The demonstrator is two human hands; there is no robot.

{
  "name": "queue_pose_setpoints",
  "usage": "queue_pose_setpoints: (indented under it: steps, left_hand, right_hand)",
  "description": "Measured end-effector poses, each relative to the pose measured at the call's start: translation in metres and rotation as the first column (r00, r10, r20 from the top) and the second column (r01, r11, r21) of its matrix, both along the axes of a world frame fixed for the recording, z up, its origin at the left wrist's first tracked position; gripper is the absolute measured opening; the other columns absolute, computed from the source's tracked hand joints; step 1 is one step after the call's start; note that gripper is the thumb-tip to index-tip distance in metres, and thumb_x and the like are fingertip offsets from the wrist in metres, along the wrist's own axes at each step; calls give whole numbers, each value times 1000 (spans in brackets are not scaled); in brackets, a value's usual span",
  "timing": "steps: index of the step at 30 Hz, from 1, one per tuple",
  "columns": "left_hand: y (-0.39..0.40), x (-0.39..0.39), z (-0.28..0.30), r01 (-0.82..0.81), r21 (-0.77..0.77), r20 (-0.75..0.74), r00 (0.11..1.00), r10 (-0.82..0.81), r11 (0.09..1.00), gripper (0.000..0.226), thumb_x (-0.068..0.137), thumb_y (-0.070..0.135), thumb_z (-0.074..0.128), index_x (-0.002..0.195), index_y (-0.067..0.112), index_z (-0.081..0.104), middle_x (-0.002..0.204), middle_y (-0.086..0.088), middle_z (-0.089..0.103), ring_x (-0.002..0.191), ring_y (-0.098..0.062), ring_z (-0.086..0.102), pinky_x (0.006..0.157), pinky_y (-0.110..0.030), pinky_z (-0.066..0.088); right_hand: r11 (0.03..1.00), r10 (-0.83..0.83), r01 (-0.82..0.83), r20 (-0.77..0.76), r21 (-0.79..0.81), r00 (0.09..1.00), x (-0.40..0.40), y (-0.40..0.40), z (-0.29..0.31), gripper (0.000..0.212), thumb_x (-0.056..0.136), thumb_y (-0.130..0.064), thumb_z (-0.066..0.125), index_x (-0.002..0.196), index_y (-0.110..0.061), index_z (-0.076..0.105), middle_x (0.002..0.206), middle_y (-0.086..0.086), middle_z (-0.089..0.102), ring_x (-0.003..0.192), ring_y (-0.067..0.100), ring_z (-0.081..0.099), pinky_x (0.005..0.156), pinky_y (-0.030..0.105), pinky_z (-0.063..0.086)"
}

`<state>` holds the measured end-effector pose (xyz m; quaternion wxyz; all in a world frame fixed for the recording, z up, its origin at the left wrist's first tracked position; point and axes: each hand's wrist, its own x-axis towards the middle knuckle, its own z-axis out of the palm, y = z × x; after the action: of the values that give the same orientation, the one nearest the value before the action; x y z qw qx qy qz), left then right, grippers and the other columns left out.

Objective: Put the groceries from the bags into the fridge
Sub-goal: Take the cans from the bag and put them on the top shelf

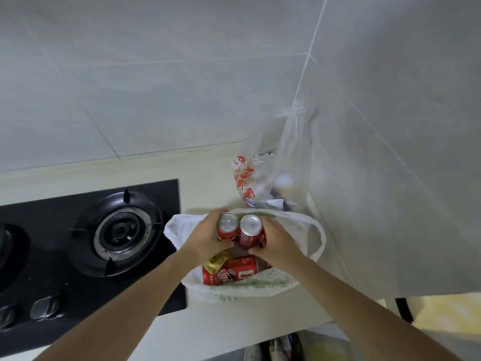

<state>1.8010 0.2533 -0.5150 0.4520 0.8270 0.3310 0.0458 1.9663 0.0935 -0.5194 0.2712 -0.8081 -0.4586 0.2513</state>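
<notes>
A white plastic bag (309,230) lies open on the counter to the right of the stove. My left hand (205,237) grips one upright red soda can (228,229) just above the bag's mouth. My right hand (277,243) grips a second upright red can (251,231) right beside the first. Inside the bag lie more red cans (231,273) on their sides and a gold packet (216,261). A clear plastic bag with red print (263,178) stands behind, in the wall corner, holding a few blurred items. No fridge is in view.
A black gas hob (114,230) with its knobs (44,307) takes up the left of the pale counter (208,178). Tiled walls close the back and the right side. The counter's front edge runs below the bag, with floor and bagged items (276,347) underneath.
</notes>
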Motion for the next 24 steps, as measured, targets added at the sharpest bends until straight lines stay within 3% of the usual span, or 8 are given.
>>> queue_pose_setpoints:
  steps: [3,9,12,16,20,24]
  left_hand:
    - [-4,7,-21,-95,-51,45,994,97,994,73,66,13,89,127,34,53,113,16,68,108,-7,64,97,-40,53]
    - [-6,8,-41,-195,-165,41,978,204,967,76,65,12,94,130,32,60,119,14,71,114,-11,65,106,-36,50]
    - [-9,4,-31,-197,-174,65,975,211,965,73,63,9,95,125,33,63,115,15,72,111,-8,66,103,-32,50]
    - [-11,-2,9,-181,-200,91,975,202,963,68,60,9,98,114,35,66,103,13,76,102,0,69,94,-25,54]
    - [-11,-6,79,-74,-176,157,982,103,982,69,58,11,99,111,40,65,105,15,76,105,-4,69,97,-28,53]
    - [-19,-12,153,73,-120,237,971,-43,990,77,56,23,101,125,27,67,112,14,74,104,-2,67,98,-29,54]
  right_hand:
    - [997,-81,81,-2,12,997,0,10,-21,82,63,-36,89,135,-36,52,133,-14,62,128,15,54,110,46,45]
    - [987,-149,147,38,58,988,-3,17,-36,79,59,-45,94,130,-37,61,125,-11,66,121,16,55,105,41,46]
    - [983,-157,159,-32,95,987,-7,14,-30,73,62,-43,94,128,-36,62,121,-14,66,119,14,57,104,39,47]
    - [958,-175,221,-232,185,957,-14,6,4,65,66,-36,91,124,-36,62,115,-17,71,112,2,65,99,35,55]
    - [929,-222,305,-342,211,913,-18,-14,65,69,68,-20,93,126,-38,60,115,-15,73,111,-2,67,99,29,56]
    - [887,-334,416,-343,200,878,-27,-56,143,64,69,-10,94,121,-31,64,111,-9,76,103,1,72,94,27,59]
